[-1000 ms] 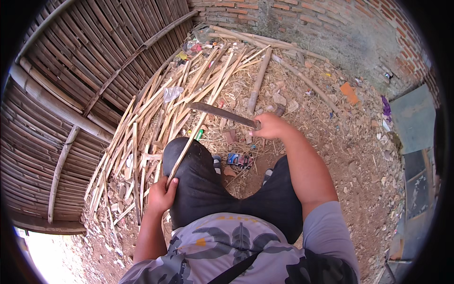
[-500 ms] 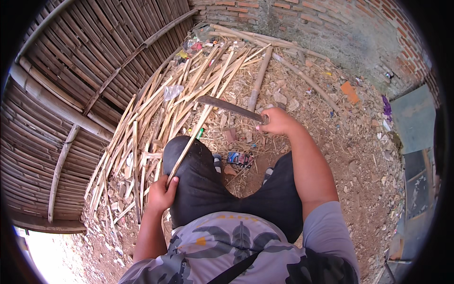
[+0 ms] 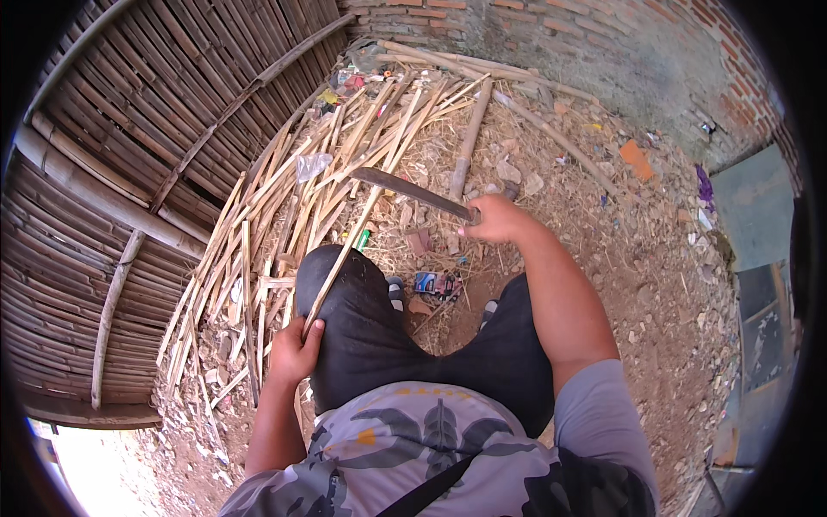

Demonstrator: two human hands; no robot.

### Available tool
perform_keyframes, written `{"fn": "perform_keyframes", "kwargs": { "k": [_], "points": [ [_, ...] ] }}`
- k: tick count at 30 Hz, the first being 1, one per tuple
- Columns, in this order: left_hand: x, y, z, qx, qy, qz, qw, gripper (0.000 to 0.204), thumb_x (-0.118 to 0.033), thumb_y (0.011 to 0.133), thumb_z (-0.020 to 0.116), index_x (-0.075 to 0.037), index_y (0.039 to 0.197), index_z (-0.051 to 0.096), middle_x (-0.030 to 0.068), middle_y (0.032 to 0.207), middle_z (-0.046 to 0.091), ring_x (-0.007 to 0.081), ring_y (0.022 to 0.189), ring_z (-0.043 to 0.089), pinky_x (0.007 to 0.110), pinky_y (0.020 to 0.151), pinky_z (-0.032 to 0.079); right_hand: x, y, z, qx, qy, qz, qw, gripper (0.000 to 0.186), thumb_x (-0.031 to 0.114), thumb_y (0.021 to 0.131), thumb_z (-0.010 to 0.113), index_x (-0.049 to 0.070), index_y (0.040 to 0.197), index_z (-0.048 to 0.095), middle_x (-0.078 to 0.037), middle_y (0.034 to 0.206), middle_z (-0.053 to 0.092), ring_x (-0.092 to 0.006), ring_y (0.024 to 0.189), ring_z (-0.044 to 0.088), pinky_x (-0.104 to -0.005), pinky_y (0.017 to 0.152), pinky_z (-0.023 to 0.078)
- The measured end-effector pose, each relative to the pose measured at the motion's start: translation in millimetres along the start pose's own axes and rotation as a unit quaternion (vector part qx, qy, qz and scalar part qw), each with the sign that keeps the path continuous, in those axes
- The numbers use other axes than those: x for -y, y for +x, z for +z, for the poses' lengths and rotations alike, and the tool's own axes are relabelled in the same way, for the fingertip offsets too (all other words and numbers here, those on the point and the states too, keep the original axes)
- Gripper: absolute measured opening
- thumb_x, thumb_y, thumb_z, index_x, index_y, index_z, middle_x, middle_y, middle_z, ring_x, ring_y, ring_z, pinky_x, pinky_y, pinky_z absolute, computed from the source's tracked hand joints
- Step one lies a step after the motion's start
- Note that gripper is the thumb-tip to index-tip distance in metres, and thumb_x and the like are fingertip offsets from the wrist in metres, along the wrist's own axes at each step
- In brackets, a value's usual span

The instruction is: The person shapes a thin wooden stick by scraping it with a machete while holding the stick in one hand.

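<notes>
We find the person's left hand (image 3: 295, 349) closed on the near end of a long, narrow, pale-yellow split bamboo strip (image 3: 332, 279), the thumb lying along it and the fingers curled under. The undersides of those fingers are hidden from us. The strip slants away from the hand across the left knee of the black trousers (image 3: 413, 332) and runs far into the scene.

We find the right hand (image 3: 498, 220) wrapped around the handle end of a long, dark, flat-bladed metal machete (image 3: 413, 189). The fist hides most of the handle, and we see no gap between fingers and palm. The blade points left, its tip end crossing the line of the strip beyond the knee; we cannot tell whether the two touch.

On the left side lies a loose heap of pale split bamboo strips (image 3: 269, 205), with a crumpled, clear plastic bag (image 3: 314, 166) on it. A thick, grey-brown bamboo pole (image 3: 469, 146) lies on the ground just beyond the right hand. Between the feet we note a small, blue-and-red printed packet (image 3: 426, 283). A weathered brick wall (image 3: 594, 52) closes the far side, and a brown bamboo-slat wall (image 3: 73, 302) the left.
</notes>
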State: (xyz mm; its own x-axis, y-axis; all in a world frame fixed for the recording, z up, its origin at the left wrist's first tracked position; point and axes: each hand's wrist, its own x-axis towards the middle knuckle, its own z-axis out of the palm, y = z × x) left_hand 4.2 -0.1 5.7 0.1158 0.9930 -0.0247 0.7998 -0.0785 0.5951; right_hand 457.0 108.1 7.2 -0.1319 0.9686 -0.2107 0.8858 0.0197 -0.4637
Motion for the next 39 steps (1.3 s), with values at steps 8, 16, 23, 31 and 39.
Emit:
{"fn": "perform_keyframes", "kwargs": {
  "k": [8,16,23,31,39],
  "points": [
    [4.1,1.3,2.7,0.0,-0.009,-0.004,1.0,0.049,-0.042,0.1,0.065,-0.001,0.074,0.056,0.0156,0.058,0.055,0.0259,0.053,0.054,0.042,0.055,0.043,0.1,-0.9,2.6,-0.001,0.017,-0.014,1.0,0.057,0.042,0.08,0.082,0.002,0.118,0.071,-0.025,0.107,0.071,-0.0388,0.103,0.069,-0.045,0.091,0.054],
    [0.5,0.4,1.2,0.007,-0.002,-0.019,1.0,0.048,-0.041,0.1,0.065,0.0,0.076,0.057,0.0146,0.059,0.056,0.0245,0.054,0.053,0.042,0.056,0.044,0.1,-0.9,-5.7,0.007,0.028,-0.004,1.0,0.059,0.044,0.08,0.082,0.003,0.122,0.07,-0.024,0.109,0.071,-0.0384,0.105,0.069,-0.0452,0.092,0.054],
    [-3.3,1.1,0.5,0.007,-0.013,-0.012,1.0,0.048,-0.04,0.1,0.066,0.0,0.076,0.057,0.0144,0.059,0.055,0.0239,0.054,0.053,0.041,0.056,0.044,-5.3,2.9,3.7,0.0,0.022,-0.019,1.0,0.061,0.044,0.08,0.082,0.003,0.124,0.069,-0.024,0.111,0.071,-0.0388,0.106,0.069,-0.0456,0.093,0.053],
    [3.3,0.4,2.3,-0.004,-0.006,-0.014,1.0,0.049,-0.041,0.1,0.066,0.0,0.075,0.056,0.0154,0.058,0.055,0.0254,0.053,0.053,0.041,0.055,0.044,9.6,-3.5,-5.2,0.013,0.032,0.005,0.999,0.058,0.042,0.08,0.082,0.003,0.122,0.07,-0.023,0.108,0.071,-0.0379,0.105,0.069,-0.045,0.093,0.054],
    [5.6,0.9,3.3,-0.012,-0.002,0.001,1.0,0.051,-0.044,0.099,0.067,-0.001,0.073,0.055,0.0172,0.058,0.056,0.0287,0.053,0.055,0.043,0.055,0.045,1.1,-6.8,-14.2,0.009,0.021,0.01,1.0,0.059,0.042,0.08,0.083,0.003,0.122,0.07,-0.022,0.108,0.071,-0.0363,0.104,0.069,-0.0439,0.091,0.054]
  ]
}}
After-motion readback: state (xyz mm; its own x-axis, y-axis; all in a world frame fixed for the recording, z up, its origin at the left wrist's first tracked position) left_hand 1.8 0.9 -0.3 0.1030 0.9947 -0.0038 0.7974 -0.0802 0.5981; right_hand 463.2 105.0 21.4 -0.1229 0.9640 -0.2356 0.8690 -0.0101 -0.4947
